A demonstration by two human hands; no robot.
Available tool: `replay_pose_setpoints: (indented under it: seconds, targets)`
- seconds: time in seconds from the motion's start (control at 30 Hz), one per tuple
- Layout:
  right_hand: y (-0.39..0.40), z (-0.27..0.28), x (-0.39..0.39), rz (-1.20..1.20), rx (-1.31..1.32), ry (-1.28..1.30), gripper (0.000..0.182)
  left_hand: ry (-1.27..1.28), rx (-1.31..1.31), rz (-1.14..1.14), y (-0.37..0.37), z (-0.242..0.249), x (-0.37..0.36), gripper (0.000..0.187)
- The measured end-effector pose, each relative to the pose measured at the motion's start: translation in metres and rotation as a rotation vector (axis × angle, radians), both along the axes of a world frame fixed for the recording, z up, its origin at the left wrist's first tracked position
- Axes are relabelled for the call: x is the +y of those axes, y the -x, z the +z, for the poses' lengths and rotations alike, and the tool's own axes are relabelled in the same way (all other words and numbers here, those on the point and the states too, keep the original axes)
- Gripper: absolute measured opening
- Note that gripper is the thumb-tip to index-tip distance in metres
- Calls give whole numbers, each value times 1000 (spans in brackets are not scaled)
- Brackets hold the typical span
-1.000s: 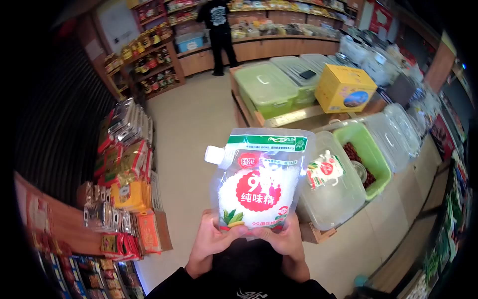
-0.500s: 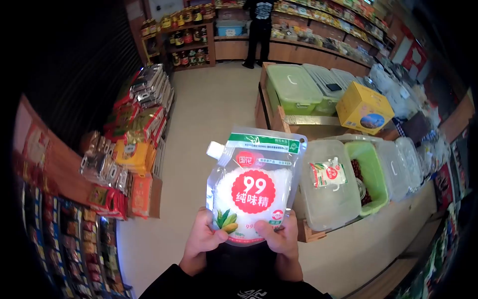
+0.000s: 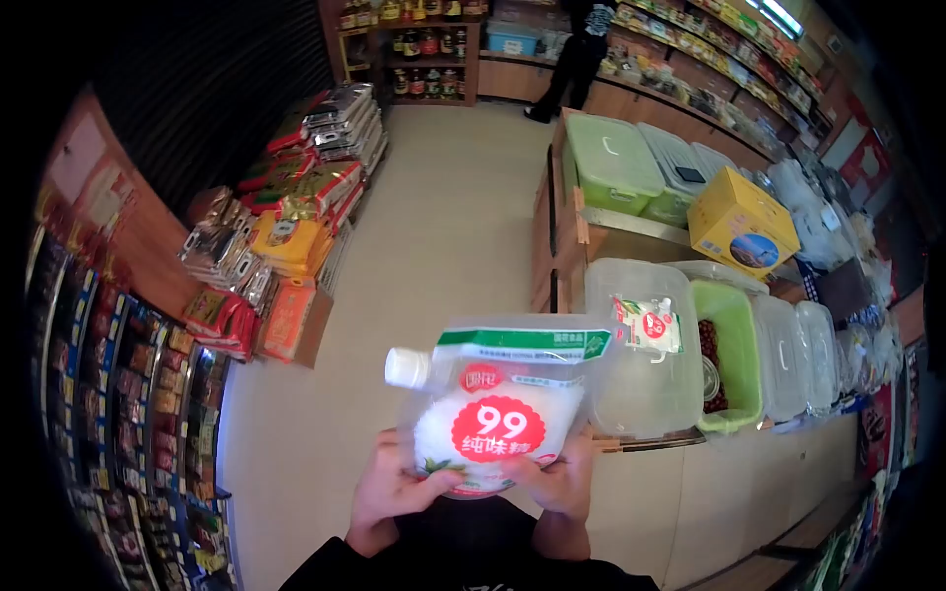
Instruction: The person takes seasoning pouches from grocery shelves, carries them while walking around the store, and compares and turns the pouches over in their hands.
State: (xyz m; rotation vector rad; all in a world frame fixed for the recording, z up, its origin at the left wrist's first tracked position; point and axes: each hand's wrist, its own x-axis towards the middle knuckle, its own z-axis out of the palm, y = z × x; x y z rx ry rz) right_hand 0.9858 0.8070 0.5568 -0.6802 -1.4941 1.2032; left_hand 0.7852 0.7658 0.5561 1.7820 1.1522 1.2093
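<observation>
Both my hands hold a clear spouted seasoning pouch (image 3: 501, 419) filled with white granules, its front marked with a red "99" badge and a green top band. A white screw cap (image 3: 407, 368) sticks out from its upper left corner. My left hand (image 3: 396, 488) grips the lower left edge, thumb across the front. At the lower right edge, my right hand (image 3: 560, 478) has its thumb on the front too. The fingers behind the pouch are hidden. A smaller pouch with a similar "99" badge (image 3: 650, 324) lies on a translucent bin lid (image 3: 645, 394) to the right.
An open green bin (image 3: 744, 355) holds reddish-brown items. Beyond stand lidded green bins (image 3: 613, 158) and a yellow box (image 3: 744, 223). Stacked bags (image 3: 296, 241) and packet shelves (image 3: 138, 414) line the left. A person in black (image 3: 579, 59) stands at the far shelves.
The pouch has come lower and nearer to me, its top tilting so the front is seen more slantwise. My view has turned, shifting the shop surroundings. Both hands keep their grip.
</observation>
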Motion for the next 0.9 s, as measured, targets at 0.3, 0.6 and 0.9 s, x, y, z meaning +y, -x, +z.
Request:
replay_pose_setpoints:
  seconds: [0.3,0.6,0.9]
  targets:
    - [-14,9,-48,57,1,9,28,142,-166,59,-18,11,-51,40]
    - [-8,11,-72,96,73,38,30,-21,-201,117,-25,25,-76,30]
    - [33,6,-76,165,82,29,42,-21,-121,158,19,30,-94,23]
